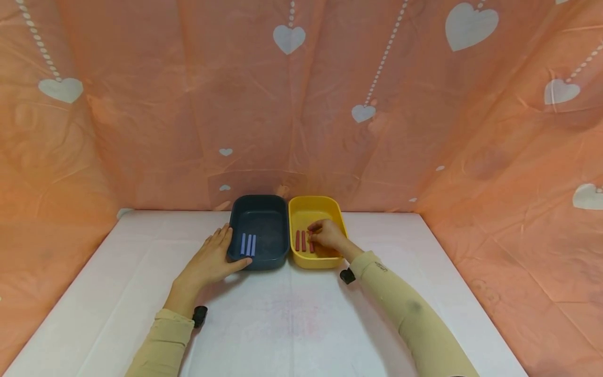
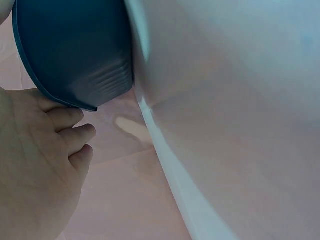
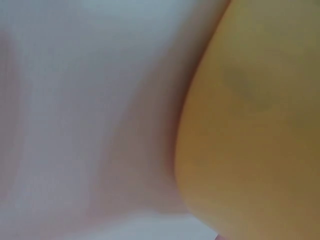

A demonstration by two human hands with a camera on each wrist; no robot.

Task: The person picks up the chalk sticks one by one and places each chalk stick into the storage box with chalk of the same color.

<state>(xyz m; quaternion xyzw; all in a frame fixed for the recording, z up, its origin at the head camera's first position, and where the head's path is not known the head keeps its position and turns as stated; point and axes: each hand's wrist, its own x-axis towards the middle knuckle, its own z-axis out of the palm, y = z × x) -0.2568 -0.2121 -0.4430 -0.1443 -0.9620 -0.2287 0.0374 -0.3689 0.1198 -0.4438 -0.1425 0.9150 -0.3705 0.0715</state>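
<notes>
My left hand (image 1: 214,262) rests at the near left corner of a dark blue bin (image 1: 275,248), fingers along its left side and thumb stretched by the front rim. Three short purple-blue sticks (image 1: 248,245) lie side by side in that bin. In the left wrist view, the fingertips (image 2: 75,132) touch or nearly touch the bin's rim. My right hand (image 1: 328,235) reaches into a yellow bin (image 1: 317,263) and pinches a red stick (image 1: 311,246). Two more red sticks (image 1: 300,241) lie left of it. In the right wrist view, the yellow bin's outer wall (image 3: 250,130) hides that hand.
Both bins stand next to each other at the back of a white-covered table (image 1: 282,324). An orange sheet with white hearts (image 1: 254,104) hangs behind the table and at both sides. Each wrist carries a black device (image 1: 200,316).
</notes>
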